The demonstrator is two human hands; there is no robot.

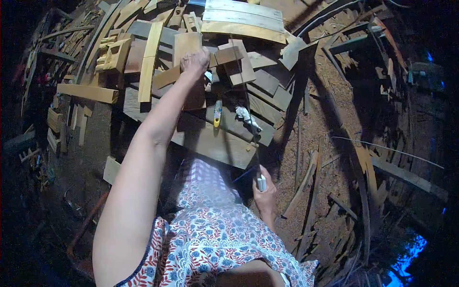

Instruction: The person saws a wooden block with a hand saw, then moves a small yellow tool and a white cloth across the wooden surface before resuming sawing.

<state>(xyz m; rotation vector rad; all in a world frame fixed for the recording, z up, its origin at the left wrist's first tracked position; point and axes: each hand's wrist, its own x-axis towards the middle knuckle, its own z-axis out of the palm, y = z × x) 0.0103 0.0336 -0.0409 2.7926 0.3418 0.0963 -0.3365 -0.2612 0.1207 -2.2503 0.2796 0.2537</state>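
Note:
My left hand is closed over a brown wooden strip on the cluttered wooden bench. The strip sticks out on both sides of the fist. Low at the bench's near right corner, my right hand grips the white handle of a handsaw. Its long thin blade appears edge-on and runs away from me across the bench, passing by the strip's right end. Whether the teeth touch the wood cannot be made out. A yellow-tipped tool and a crumpled white thing lie nearer me.
Wood offcuts and boards are piled across the bench, with a carved block at left. Pale planks lie at the back. Sawdust and long scraps cover the ground at right.

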